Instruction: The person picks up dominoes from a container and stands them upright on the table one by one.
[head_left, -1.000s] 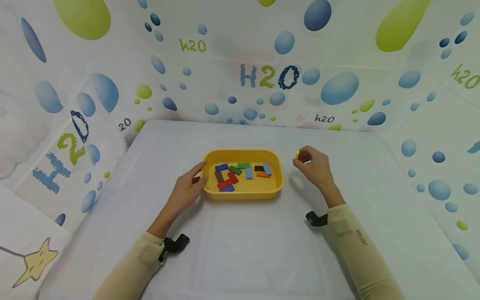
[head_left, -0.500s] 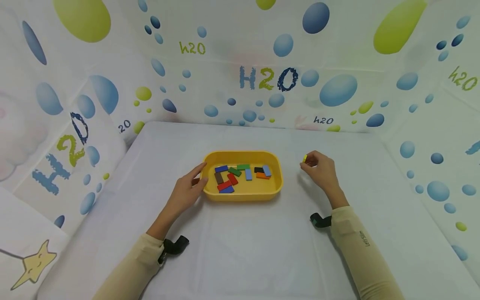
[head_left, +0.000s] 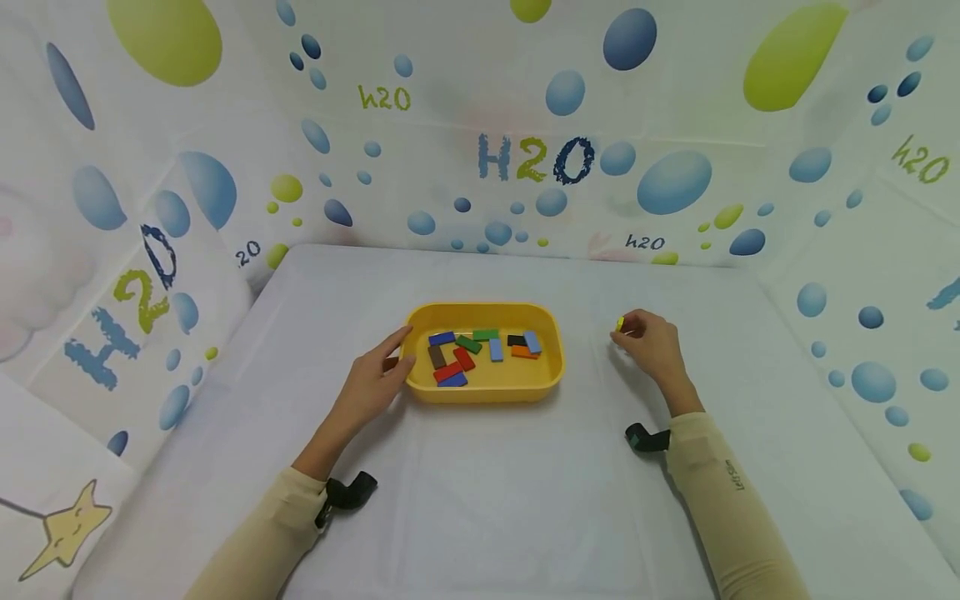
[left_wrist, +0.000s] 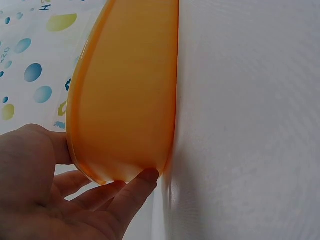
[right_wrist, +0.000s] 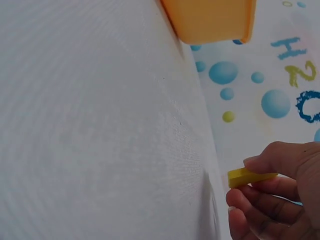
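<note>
A yellow plastic tray (head_left: 491,393) stands on the table, with several flat coloured blocks inside. Among them are a brown block (head_left: 437,357), a red block (head_left: 464,359) and a light blue block (head_left: 496,350). My left hand (head_left: 372,379) grips the tray's left end; in the left wrist view its thumb is at the rim and its fingers lie against the outer wall. Right of the tray, apart from it, my right hand (head_left: 654,348) pinches a small yellow block (right_wrist: 247,177) between thumb and fingers, held above the table.
A white cloth covers the table (head_left: 495,492). Behind it hangs a white backdrop (head_left: 450,50) with blue and green drops and lettering. A black wrist camera (head_left: 351,492) is strapped to the left forearm and another black camera (head_left: 647,438) to the right.
My right hand has moved rightward and slightly nearer, away from the tray, carrying the yellow block. The left hand and the tray have stayed in place.
</note>
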